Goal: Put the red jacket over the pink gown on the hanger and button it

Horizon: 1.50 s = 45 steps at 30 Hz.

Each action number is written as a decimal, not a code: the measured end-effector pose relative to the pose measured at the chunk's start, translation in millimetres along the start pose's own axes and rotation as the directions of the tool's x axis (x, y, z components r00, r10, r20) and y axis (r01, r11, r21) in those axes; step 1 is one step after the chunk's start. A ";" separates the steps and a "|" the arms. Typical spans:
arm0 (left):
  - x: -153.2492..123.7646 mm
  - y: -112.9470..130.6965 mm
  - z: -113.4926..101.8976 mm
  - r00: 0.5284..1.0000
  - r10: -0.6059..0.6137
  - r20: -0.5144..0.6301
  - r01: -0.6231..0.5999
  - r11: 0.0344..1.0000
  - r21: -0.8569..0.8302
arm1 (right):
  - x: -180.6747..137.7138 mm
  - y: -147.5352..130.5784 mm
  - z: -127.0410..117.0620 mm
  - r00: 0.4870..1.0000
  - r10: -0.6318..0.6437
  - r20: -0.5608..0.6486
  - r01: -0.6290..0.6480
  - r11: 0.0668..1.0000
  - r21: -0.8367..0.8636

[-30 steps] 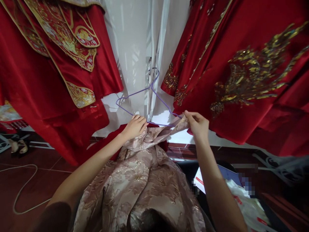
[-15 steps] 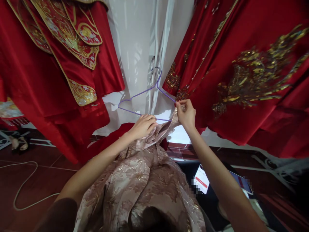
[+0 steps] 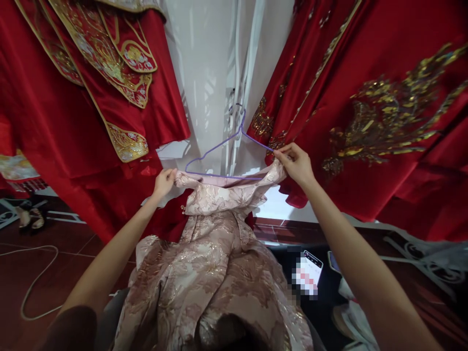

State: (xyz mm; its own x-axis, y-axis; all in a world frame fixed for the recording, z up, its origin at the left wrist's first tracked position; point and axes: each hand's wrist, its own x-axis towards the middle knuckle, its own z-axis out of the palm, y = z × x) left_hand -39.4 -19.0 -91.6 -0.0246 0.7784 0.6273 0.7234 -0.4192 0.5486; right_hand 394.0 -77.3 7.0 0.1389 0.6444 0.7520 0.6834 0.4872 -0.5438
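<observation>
A pink brocade garment point(image 3: 219, 263) with a gold pattern hangs down in front of me. Its top edge is stretched wide just below a purple wire hanger point(image 3: 226, 146), which hangs from a white rack post point(image 3: 237, 83). My left hand point(image 3: 164, 181) pinches the garment's left corner, fingers closed on the cloth. My right hand point(image 3: 295, 163) pinches the right corner against the hanger's right end, fingers also closed.
Red robes with gold embroidery hang at the left point(image 3: 73, 97) and at the right point(image 3: 365, 107). A white wall point(image 3: 204, 58) shows between them. A phone point(image 3: 309, 273) lies low at the right. A white cable point(image 3: 32, 287) loops over the dark red floor, and sandals point(image 3: 27, 219) stand far left.
My left hand moved left along the garment's top edge and spread it out. My right hand rose slightly to the hanger's right end, so the top now spans the hanger's width.
</observation>
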 end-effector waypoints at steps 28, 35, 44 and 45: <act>-17.5 22.7 28.9 0.983 -0.087 0.161 0.131 0.948 -0.291 | -12.6 14.1 23.3 0.999 -0.007 -0.043 0.014 0.987 0.163; -87.6 -1.6 31.8 0.851 0.112 0.513 -0.262 0.937 0.231 | -12.2 16.7 23.4 0.999 -0.022 -0.033 0.026 0.991 0.132; -64.8 -29.8 3.4 0.856 0.118 0.503 -0.151 0.988 0.025 | -13.1 14.6 21.0 1.000 -0.006 -0.020 0.009 0.985 0.174; -60.0 -31.4 -0.4 0.856 0.106 0.507 -0.121 0.993 -0.004 | -13.0 14.8 21.5 1.000 -0.002 -0.026 0.006 0.985 0.173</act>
State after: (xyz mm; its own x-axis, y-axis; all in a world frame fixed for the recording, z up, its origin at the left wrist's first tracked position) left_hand -60.9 -52.8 -146.3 0.4053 0.8582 0.3149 0.7184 -0.5121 0.4709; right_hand 386.9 -65.9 -18.8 0.1564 0.6282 0.7622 0.5495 0.5859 -0.5956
